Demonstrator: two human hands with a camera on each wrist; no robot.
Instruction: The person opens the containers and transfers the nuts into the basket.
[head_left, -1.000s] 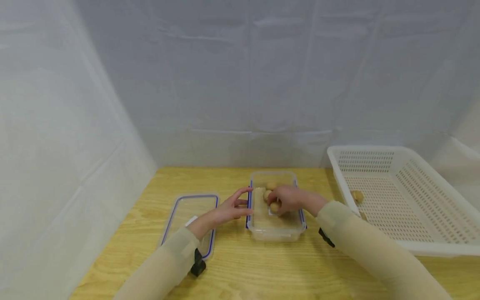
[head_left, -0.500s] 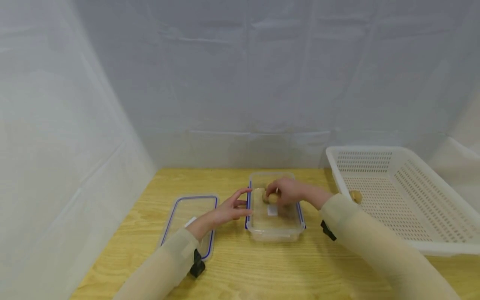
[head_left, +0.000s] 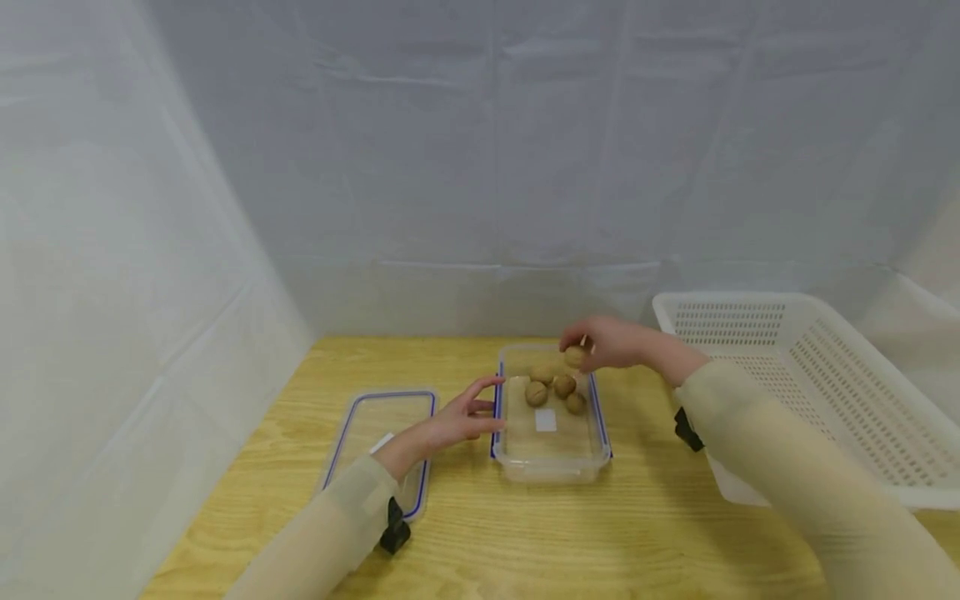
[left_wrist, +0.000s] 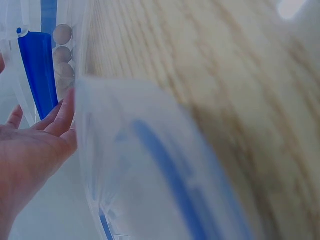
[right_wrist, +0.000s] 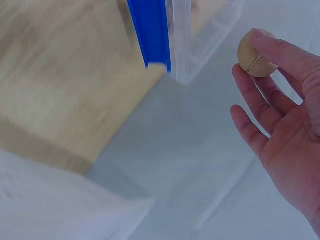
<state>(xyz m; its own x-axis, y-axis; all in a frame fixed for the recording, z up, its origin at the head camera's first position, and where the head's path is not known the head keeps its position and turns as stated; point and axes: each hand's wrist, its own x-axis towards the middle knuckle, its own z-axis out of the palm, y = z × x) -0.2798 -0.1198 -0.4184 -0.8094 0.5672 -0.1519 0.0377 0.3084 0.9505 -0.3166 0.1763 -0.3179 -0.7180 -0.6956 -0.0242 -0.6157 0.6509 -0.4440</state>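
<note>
1. The right hand [head_left: 611, 343] has been moved toward the container's [head_left: 553, 458] far right corner, a walnut [right_wrist: 248, 56] pinched.
2. Four walnuts [head_left: 536, 394] inside have been uncovered.
3. The basket's [head_left: 735, 297] walnut has been hidden.

From my end I can read no lettering, brand or number. The small white label [head_left: 546, 420] showing in the clear container [head_left: 553, 460] is too small to make out, and the partly covered white patch [head_left: 382, 442] at the blue-edged lid [head_left: 393, 392] is equally illegible to me.
</note>
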